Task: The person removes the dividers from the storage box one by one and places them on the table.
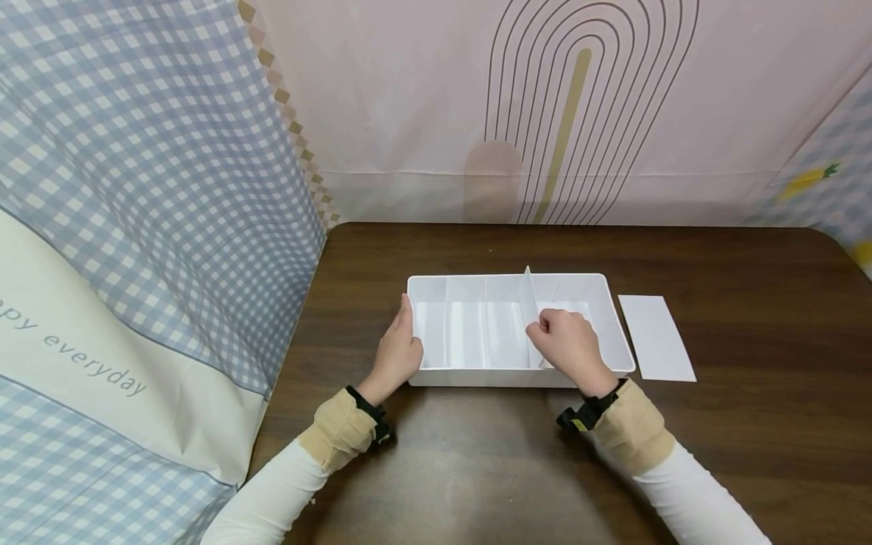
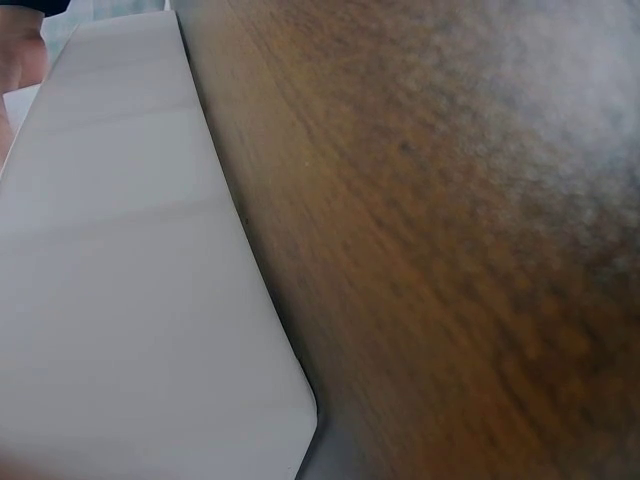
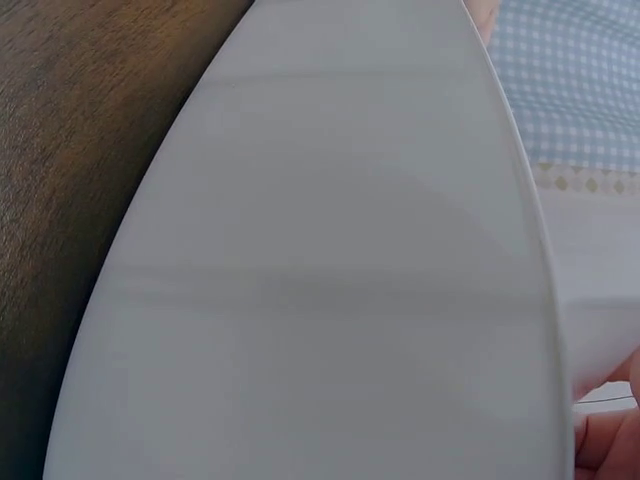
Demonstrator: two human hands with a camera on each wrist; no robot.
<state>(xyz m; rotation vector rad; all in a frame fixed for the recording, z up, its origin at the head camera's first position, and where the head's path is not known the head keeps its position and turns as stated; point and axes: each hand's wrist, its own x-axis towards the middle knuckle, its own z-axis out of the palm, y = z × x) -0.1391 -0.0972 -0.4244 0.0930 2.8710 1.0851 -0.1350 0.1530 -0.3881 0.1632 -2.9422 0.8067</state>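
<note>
A white rectangular box [image 1: 477,378] sits on the table, split crosswise into several compartments by thin white dividers [image 1: 485,322]. My left hand [image 1: 398,347] rests against the box's left end, fingers extended along that wall. With bent fingers, my right hand [image 1: 569,341] pinches a white divider [image 1: 527,294] inside the right part of the box; its far top corner rises above the back rim. In the right wrist view, fingertips [image 3: 602,437] grip the white piece behind the front wall. The left wrist view is mostly filled by the box's outer front wall [image 2: 120,280].
A loose flat white panel [image 1: 657,337] lies on the brown wooden table [image 1: 763,325], just right of the box. Behind the table hangs a pink patterned cloth [image 1: 395,98], and a blue checked cloth [image 1: 170,189] drapes along the left side.
</note>
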